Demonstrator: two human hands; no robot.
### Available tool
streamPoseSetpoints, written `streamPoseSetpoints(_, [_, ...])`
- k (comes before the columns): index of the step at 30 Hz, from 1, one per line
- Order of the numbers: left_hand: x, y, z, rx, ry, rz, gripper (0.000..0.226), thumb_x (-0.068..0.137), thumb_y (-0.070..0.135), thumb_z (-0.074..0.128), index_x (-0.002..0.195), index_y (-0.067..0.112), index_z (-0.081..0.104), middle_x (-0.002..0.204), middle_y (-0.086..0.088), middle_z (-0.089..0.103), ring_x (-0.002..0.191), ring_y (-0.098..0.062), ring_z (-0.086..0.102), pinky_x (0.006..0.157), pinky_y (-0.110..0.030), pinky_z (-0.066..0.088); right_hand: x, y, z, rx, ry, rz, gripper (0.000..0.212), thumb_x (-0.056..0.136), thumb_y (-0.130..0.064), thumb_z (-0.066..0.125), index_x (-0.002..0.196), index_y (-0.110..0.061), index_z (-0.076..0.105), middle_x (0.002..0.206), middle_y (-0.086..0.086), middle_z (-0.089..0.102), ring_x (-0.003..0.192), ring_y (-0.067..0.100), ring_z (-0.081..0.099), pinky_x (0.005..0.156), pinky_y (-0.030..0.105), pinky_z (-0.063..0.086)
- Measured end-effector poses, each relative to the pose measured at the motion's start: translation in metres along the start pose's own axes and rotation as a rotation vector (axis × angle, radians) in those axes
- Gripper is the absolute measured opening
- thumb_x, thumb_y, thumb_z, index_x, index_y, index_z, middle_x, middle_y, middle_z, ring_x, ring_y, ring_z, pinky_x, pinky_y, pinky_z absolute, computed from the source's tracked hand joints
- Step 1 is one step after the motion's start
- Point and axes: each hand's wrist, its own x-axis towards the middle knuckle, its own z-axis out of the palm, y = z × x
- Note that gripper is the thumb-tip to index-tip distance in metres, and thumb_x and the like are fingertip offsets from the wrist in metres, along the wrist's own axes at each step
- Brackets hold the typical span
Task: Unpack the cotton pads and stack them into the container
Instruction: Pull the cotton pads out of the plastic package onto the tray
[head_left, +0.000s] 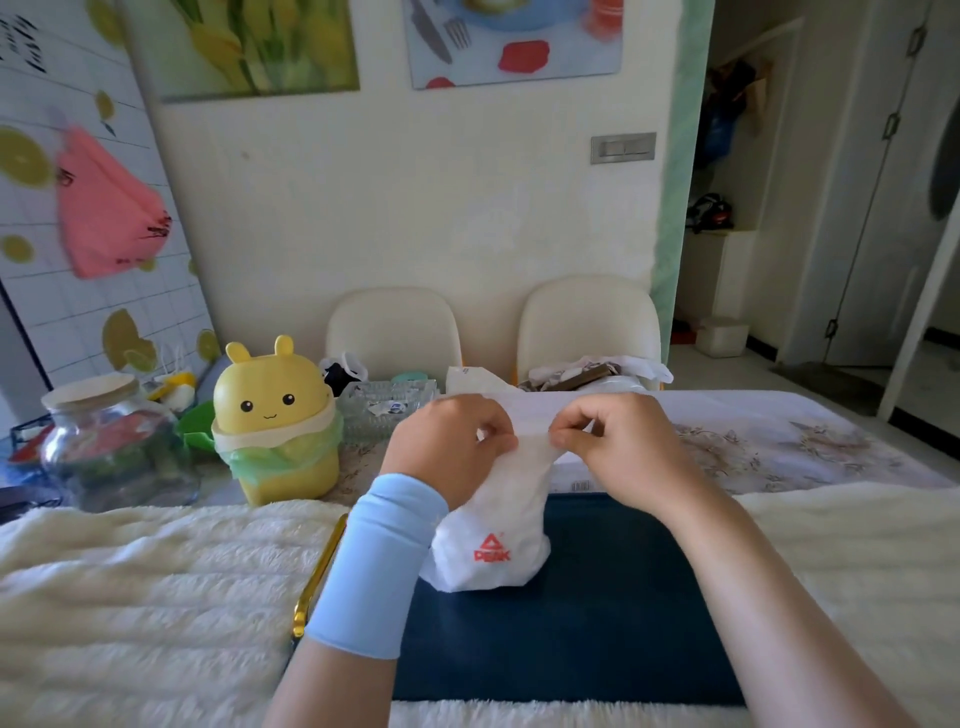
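A white plastic bag (493, 525) with a red PEAK logo stands on a dark blue mat (597, 623) in front of me. My left hand (447, 447), with a light blue wrist sleeve, pinches the bag's top on the left. My right hand (618, 447) pinches the top on the right. The bag's mouth is gathered between my fingers. What is inside the bag is hidden. No cotton pads are visible.
A yellow cartoon-faced bin (275, 421) with a green liner stands at the left, beside a glass jar (104, 441) with a cork lid. A clear glass dish (384, 405) sits behind my hands. Two cream chairs (587, 327) stand at the far table edge. A gold-edged object (319, 571) lies left of the mat.
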Motion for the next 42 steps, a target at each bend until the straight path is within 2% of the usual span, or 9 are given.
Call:
streamPoseSetpoints(4, [0.0,-0.01,-0.002,-0.047,-0.019,0.028,0.006,0.091,0.033,0.066,0.085,0.032,0.068,0.085,0.017,0.058,0.081,-0.009,0.054,0.078,-0.03,0.049,0.001,0.003,-0.005,-0.008,-0.016,0.019,0.015,0.091,-0.023,0.071,0.079,-0.032,0.072,0.079,-0.024,0.07,0.07,-0.004,0.058,0.068,0.023,0.047])
streamPoseSetpoints(7, [0.0,-0.007,0.0,-0.01,-0.033,0.032,0.005,0.093,0.032,0.064,0.09,0.03,0.067,0.092,0.012,0.066,0.083,-0.015,0.06,0.08,-0.033,0.052,0.002,0.003,-0.005,-0.066,-0.048,0.021,0.014,0.094,-0.024,0.067,0.082,-0.032,0.069,0.085,-0.018,0.068,0.077,0.0,0.059,0.075,0.028,0.05])
streamPoseSetpoints(11, [0.0,0.002,0.007,-0.042,0.0,0.107,0.007,0.092,0.034,0.065,0.093,0.03,0.07,0.088,0.014,0.063,0.085,-0.013,0.058,0.078,-0.032,0.052,0.001,-0.004,-0.001,-0.138,-0.074,-0.096,0.004,0.091,-0.037,0.068,0.091,-0.034,0.066,0.1,-0.017,0.062,0.091,0.003,0.057,0.082,0.029,0.05])
streamPoseSetpoints(13, [-0.001,0.004,0.011,-0.05,-0.011,0.128,0.01,0.092,0.036,0.065,0.096,0.03,0.072,0.093,0.011,0.064,0.09,-0.012,0.055,0.082,-0.033,0.05,-0.001,-0.009,0.004,-0.08,-0.106,-0.101,0.01,0.089,-0.04,0.073,0.094,-0.031,0.073,0.094,-0.015,0.067,0.087,0.002,0.061,0.081,0.028,0.051])
streamPoseSetpoints(17, [0.0,0.0,0.013,-0.043,-0.001,0.136,0.007,0.092,0.031,0.066,0.09,0.027,0.072,0.093,0.011,0.06,0.092,-0.01,0.046,0.085,-0.033,0.048,-0.001,-0.009,0.005,-0.034,-0.113,-0.068,0.006,0.088,-0.03,0.076,0.082,-0.029,0.077,0.083,-0.014,0.072,0.08,0.001,0.064,0.079,0.032,0.054])
streamPoseSetpoints(25, [-0.002,-0.001,0.012,0.025,-0.033,0.116,0.011,0.095,0.035,0.06,0.099,0.03,0.07,0.1,0.009,0.067,0.096,-0.017,0.06,0.084,-0.035,0.05,0.0,-0.011,0.012,-0.144,-0.077,-0.181,0.01,0.092,-0.019,0.069,0.083,-0.023,0.071,0.085,-0.009,0.063,0.083,0.008,0.057,0.077,0.031,0.048])
streamPoseSetpoints(32, [-0.003,-0.005,0.015,-0.036,0.011,0.099,0.018,0.088,0.051,0.065,0.095,0.038,0.075,0.096,0.014,0.069,0.092,-0.011,0.061,0.082,-0.031,0.05,-0.003,-0.009,0.012,-0.168,-0.073,-0.162,0.017,0.093,-0.018,0.067,0.079,-0.028,0.067,0.086,-0.013,0.063,0.081,0.004,0.057,0.072,0.026,0.047])
streamPoseSetpoints(38, [-0.004,-0.014,0.009,-0.004,0.044,0.083,0.009,0.089,0.038,0.069,0.086,0.033,0.077,0.094,0.014,0.069,0.086,-0.011,0.062,0.08,-0.03,0.05,-0.002,-0.011,0.016,-0.213,-0.056,-0.177,0.019,0.091,-0.011,0.065,0.079,-0.025,0.069,0.086,-0.011,0.065,0.083,0.01,0.059,0.077,0.033,0.05])
streamPoseSetpoints(42, [-0.002,-0.036,-0.001,-0.126,0.015,0.019,0.007,0.086,0.031,0.073,0.08,0.029,0.078,0.092,0.014,0.066,0.08,-0.01,0.06,0.078,-0.033,0.052,0.0,-0.002,0.002,-0.2,-0.045,-0.178,0.019,0.09,-0.012,0.067,0.079,-0.027,0.069,0.084,-0.017,0.065,0.083,0.0,0.058,0.074,0.024,0.046])
